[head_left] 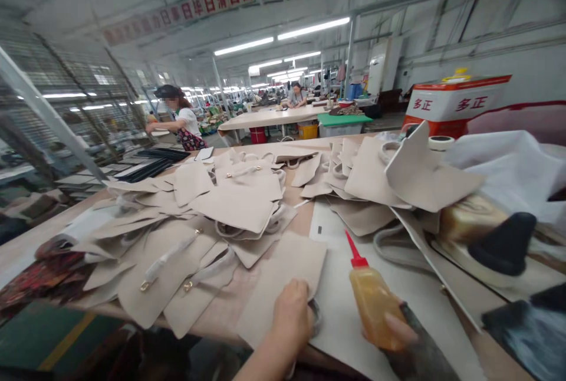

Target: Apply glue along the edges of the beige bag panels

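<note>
My left hand (292,313) is closed on a beige bag panel (287,260) near the front edge of the table. A grey handle loop (315,317) shows just right of that hand. In my right hand (401,331) is a glue bottle (371,298), clear with amber liquid and a red pointed nozzle tilted up and left. The bottle is above a white sheet (338,245), apart from the panel. Left of my hands lies a loose pile of similar beige panels (239,204), several with grey handles and gold-coloured buckles.
More beige panels (375,171) are heaped at the right, beside a container of yellowish material (471,216) and a black object (504,245). A red-and-white can (455,104) stands behind. Two people work farther off, one at the left (181,118), one at a far table (297,96).
</note>
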`<move>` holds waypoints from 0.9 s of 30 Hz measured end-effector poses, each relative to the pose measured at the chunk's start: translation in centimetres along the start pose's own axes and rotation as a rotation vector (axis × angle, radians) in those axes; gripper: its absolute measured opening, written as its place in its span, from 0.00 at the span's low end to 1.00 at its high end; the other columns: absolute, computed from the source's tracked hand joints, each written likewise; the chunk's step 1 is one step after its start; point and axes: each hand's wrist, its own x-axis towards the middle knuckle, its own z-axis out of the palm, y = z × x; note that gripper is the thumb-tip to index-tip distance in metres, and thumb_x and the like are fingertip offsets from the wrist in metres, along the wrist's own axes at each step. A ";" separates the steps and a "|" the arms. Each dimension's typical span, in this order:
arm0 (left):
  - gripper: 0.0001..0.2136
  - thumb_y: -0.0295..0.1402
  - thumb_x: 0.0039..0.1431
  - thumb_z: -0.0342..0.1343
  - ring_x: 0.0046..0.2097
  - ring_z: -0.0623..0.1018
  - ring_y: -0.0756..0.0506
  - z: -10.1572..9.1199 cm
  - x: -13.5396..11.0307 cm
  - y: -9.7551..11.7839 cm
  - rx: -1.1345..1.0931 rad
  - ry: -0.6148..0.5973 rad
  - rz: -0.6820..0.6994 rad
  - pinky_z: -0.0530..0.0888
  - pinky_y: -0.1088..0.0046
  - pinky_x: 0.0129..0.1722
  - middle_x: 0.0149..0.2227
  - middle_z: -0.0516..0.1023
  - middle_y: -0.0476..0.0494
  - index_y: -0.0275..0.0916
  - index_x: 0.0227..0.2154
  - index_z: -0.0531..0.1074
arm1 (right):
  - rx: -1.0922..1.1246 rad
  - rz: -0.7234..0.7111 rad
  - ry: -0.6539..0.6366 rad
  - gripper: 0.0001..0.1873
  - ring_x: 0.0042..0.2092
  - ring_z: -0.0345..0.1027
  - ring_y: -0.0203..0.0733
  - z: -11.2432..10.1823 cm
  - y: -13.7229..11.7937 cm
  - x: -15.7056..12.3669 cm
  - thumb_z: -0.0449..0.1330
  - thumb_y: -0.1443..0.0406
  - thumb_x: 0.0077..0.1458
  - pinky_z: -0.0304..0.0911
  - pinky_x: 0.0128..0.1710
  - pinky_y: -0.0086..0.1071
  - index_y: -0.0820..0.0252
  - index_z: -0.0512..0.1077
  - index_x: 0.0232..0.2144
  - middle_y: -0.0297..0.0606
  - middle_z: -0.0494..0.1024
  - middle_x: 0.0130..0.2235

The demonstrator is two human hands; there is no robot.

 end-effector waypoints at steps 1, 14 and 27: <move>0.14 0.24 0.50 0.48 0.45 0.73 0.43 -0.8 0.4 -0.1 -0.026 -0.013 -0.014 0.67 0.71 0.45 0.42 0.75 0.41 0.36 0.41 0.69 | -0.054 -0.008 0.041 0.33 0.34 0.73 0.52 -0.5 -0.9 0.0 0.64 0.52 0.43 0.71 0.32 0.43 0.53 0.67 0.52 0.41 0.78 0.36; 0.14 0.40 0.56 0.50 0.41 0.75 0.44 -1.9 2.3 -0.7 -0.143 -0.017 -0.044 0.64 0.73 0.35 0.44 0.75 0.42 0.40 0.42 0.64 | -0.317 -0.065 0.205 0.27 0.37 0.70 0.48 -3.5 -5.2 1.9 0.62 0.49 0.41 0.68 0.30 0.35 0.55 0.68 0.43 0.40 0.73 0.39; 0.15 0.38 0.56 0.49 0.44 0.73 0.44 -2.0 1.7 -0.4 -0.074 -0.010 -0.003 0.66 0.71 0.41 0.44 0.72 0.40 0.37 0.44 0.65 | -0.325 -0.147 0.187 0.18 0.34 0.71 0.50 -2.0 -4.1 1.7 0.55 0.50 0.52 0.71 0.29 0.42 0.52 0.72 0.40 0.43 0.75 0.37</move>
